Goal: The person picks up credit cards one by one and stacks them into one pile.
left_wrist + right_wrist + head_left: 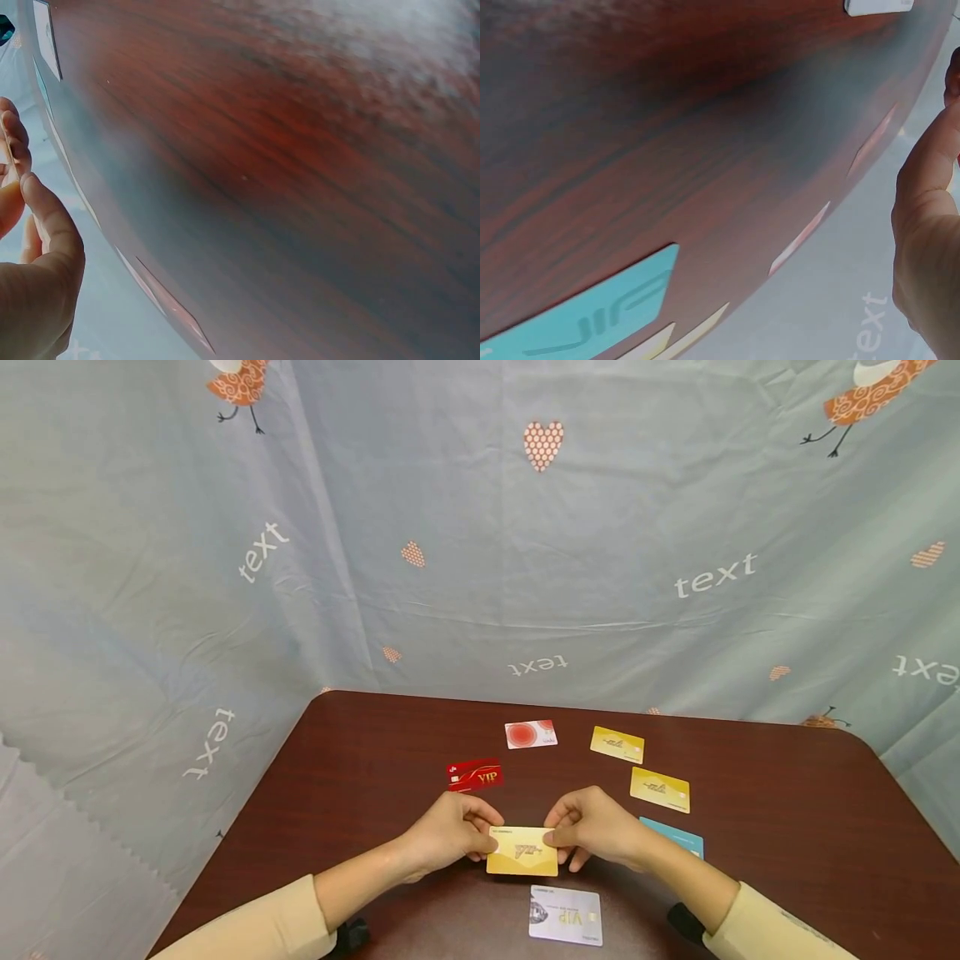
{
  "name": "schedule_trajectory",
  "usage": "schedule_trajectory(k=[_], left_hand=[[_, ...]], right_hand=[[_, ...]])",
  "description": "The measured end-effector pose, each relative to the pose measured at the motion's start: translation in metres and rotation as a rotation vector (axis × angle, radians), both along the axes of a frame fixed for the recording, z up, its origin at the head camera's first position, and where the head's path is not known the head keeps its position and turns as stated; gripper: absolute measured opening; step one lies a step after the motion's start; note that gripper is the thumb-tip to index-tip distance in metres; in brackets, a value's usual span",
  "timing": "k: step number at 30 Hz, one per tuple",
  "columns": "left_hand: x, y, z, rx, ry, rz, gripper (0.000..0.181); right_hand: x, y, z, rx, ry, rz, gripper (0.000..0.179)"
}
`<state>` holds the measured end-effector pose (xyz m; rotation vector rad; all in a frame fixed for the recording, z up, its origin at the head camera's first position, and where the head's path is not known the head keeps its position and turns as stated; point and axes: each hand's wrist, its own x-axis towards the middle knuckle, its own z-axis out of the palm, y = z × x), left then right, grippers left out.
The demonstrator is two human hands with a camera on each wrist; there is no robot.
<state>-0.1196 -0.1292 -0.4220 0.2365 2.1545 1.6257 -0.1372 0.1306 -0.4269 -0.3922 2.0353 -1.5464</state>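
Observation:
Between both hands a yellow card [522, 852] is held up over the table, its printed face toward me. My left hand [450, 833] pinches its left edge, thumb in front and fingers behind. The right hand [596, 828] pinches the opposite edge the same way. In the left wrist view, the left hand [45, 262] shows the card edge-on as a thin line between thumb and fingers. In the right wrist view, the right hand [930, 202] is partly cut off and the held card is out of sight. Below the held card lies a silver VIP card [566, 916].
On the dark wooden table [360, 760] lie a red VIP card [476, 775], a white card with a red circle [531, 734], two yellow cards [617, 744] and a blue card [675, 837], partly covered by the right forearm. A patterned curtain [465, 527] hangs behind.

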Motion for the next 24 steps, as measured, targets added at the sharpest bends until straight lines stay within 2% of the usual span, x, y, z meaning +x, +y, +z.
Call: schedule_trajectory(k=[7, 24], left_hand=[[0.001, 0.007, 0.000, 0.004, -0.004, -0.019, 0.023], [0.008, 0.024, -0.005, 0.012, -0.002, -0.094, 0.018]], right_hand=[[0.006, 0.009, -0.001, -0.028, -0.041, -0.008, 0.017], [0.019, 0.029, -0.011, -0.024, -0.074, -0.006, 0.018]])
